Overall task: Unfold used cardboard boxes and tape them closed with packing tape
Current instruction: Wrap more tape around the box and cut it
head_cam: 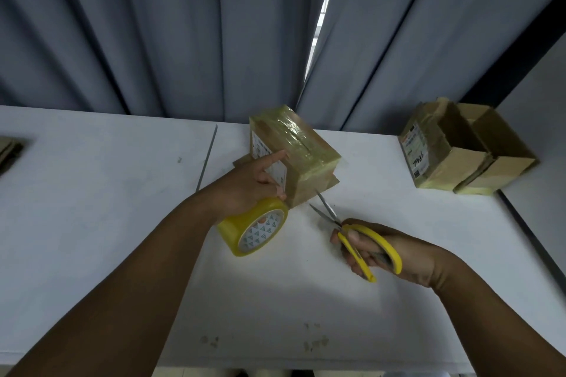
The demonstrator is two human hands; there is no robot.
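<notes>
A small cardboard box [298, 151] wrapped in yellowish tape stands on the white table [101, 193] at centre. My left hand [248, 185] holds a roll of yellow packing tape [255, 231] against the box's near corner, with its forefinger stretched along the box's labelled side. To the right of the roll, my right hand [387, 254] grips yellow-handled scissors [358, 237]. Their blades are parted and point at the box's lower near edge, beside the roll.
Two taped cardboard boxes [459, 150] with open tops stand together at the table's right rear. Flat cardboard [9, 148] shows at the left edge. Grey curtains [183, 30] hang behind the table. A seam [206, 159] runs between two tabletops.
</notes>
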